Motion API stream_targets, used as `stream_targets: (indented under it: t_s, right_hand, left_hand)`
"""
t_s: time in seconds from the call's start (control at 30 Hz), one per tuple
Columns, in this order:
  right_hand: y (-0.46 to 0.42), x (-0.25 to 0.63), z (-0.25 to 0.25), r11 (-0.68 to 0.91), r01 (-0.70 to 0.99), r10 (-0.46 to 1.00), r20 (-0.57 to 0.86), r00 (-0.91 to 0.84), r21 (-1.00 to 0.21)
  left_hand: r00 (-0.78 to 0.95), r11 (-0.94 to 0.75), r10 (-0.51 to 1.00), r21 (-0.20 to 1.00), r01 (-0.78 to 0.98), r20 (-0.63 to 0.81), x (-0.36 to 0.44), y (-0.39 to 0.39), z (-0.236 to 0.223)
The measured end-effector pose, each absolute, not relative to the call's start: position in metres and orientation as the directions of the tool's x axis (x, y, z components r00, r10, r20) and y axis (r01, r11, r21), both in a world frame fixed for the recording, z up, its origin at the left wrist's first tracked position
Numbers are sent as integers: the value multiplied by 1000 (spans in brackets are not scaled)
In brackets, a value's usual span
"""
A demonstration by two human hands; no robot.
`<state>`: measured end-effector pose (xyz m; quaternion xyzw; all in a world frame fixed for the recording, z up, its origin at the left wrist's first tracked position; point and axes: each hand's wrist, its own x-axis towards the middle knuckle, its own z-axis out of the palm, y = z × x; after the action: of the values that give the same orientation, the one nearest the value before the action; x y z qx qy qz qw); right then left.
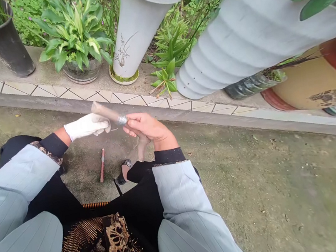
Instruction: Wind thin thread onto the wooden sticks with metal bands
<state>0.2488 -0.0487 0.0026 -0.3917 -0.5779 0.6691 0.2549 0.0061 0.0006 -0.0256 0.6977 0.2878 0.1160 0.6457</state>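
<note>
While the right hand (151, 126) is gripping a wire-bound stick (108, 112), the gloved left hand (83, 127) is hovering beside it, fingers curled (hold: cannot tell). Below the fingers, a reddish rod (102, 166) is lying; beyond them, a tiled ledge (14, 89) is bearing planters (142, 28).

A white glove (83, 126) accompanies a pinstriped pale-blue jacket (183, 195) and black trousers (135, 204).

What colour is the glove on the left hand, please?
The glove is white, best seen in the head view.
</note>
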Motion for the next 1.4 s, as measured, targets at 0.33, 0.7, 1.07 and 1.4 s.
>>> stream_targets:
  t_s: [0.33,0.7,1.07,1.4]
  right_hand:
    - [-36,240,-25,-123,809,921,-370,-123,-575]
    - [-48,255,-4,-225,273,625,-353,-696,-935]
    - [-35,239,-32,-121,823,946,-316,-74,-555]
    - [-50,244,-2,-163,411,471,-437,-767,-897]
  left_hand:
    - [905,-321,324,868,380,-276,10,-18,-24]
    - [803,-28,534,943,330,-265,1,-6,-34]
    - [901,-255,356,902,349,-248,5,-20,-33]
    - [842,-175,480,914,367,-246,-4,-5,-35]
